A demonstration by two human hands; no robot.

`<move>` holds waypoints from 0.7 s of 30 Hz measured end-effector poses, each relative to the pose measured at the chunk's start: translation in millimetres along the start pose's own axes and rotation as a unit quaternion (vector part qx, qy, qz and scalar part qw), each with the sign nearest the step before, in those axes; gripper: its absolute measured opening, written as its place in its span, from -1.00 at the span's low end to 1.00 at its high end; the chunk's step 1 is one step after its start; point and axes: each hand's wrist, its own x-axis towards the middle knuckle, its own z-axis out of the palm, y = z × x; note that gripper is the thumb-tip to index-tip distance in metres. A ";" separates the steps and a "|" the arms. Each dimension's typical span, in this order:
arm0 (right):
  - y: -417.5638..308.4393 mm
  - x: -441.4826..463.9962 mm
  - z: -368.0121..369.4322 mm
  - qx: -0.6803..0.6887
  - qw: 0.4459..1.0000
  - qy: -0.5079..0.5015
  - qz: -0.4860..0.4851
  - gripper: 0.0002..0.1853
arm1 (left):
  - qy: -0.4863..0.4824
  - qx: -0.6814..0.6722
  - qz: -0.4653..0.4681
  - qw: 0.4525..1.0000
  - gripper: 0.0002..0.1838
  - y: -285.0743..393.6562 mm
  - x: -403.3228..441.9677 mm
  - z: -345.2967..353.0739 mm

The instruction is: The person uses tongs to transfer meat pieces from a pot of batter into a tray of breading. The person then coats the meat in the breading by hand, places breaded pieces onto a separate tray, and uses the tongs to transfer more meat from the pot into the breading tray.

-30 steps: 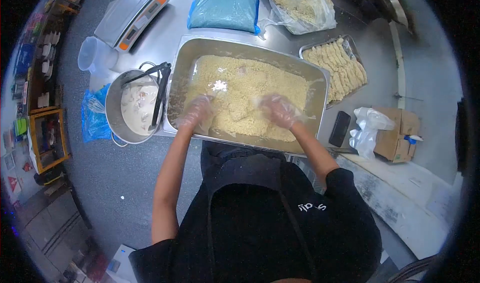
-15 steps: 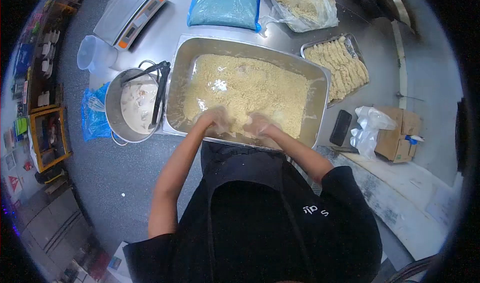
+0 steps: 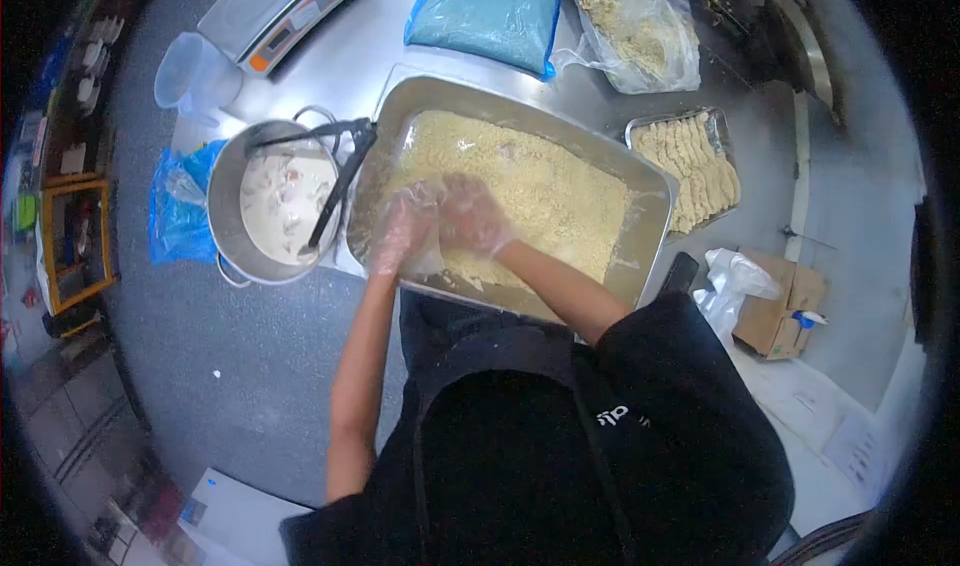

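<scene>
A deep metal pan (image 3: pixel 655 201) holds a layer of pale yellow crumbs (image 3: pixel 560 191). Over the left part of the crumbs are both hands, in clear plastic gloves and close together. My left hand (image 3: pixel 408 228) is near the pan's left front corner; my right hand (image 3: pixel 472 216) is just beside it, its fingers blurred by motion. Whether either hand holds anything cannot be made out. Left of the pan stands a metal pot (image 3: pixel 226 198) of white liquid with pieces in it, and black tongs (image 3: pixel 340 191) lie across its rim.
Behind are a scale (image 3: pixel 270 11), a blue bag (image 3: pixel 485 16) and a clear bag of crumbs (image 3: pixel 640 36). A tray of coated pieces (image 3: pixel 690 166) sits at right, near a phone (image 3: pixel 680 273), a white plastic bag (image 3: pixel 735 286) and a cardboard box (image 3: pixel 780 306). A plastic jug (image 3: pixel 195 74) stands at left.
The view has shifted and turned slightly. Both hands went from apart to the pan's near edge, then to its left part, where they are now close together.
</scene>
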 end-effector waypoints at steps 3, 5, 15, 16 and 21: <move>-4.8 15.5 -21.2 -0.060 0.998 -0.034 -0.004 -0.61 | 0.005 0.112 -0.031 0.993 -0.59 13.2 -1.7 -1.1; -11.4 12.6 -33.8 -0.033 0.996 -0.086 0.005 -0.56 | 0.095 0.128 0.106 0.982 -0.63 -27.7 -1.3 29.8; 45.9 19.0 66.6 0.403 0.910 0.094 -0.033 -0.72 | -0.041 0.306 0.221 0.925 -0.67 -22.2 35.7 21.0; 39.6 14.1 41.0 0.455 0.884 0.104 -0.034 -0.73 | -0.065 0.277 0.229 0.931 -0.65 -11.4 37.8 22.3; 30.4 -24.6 -34.4 0.008 0.935 0.325 0.144 -0.78 | -0.021 0.242 0.341 0.908 -0.50 28.6 34.7 47.3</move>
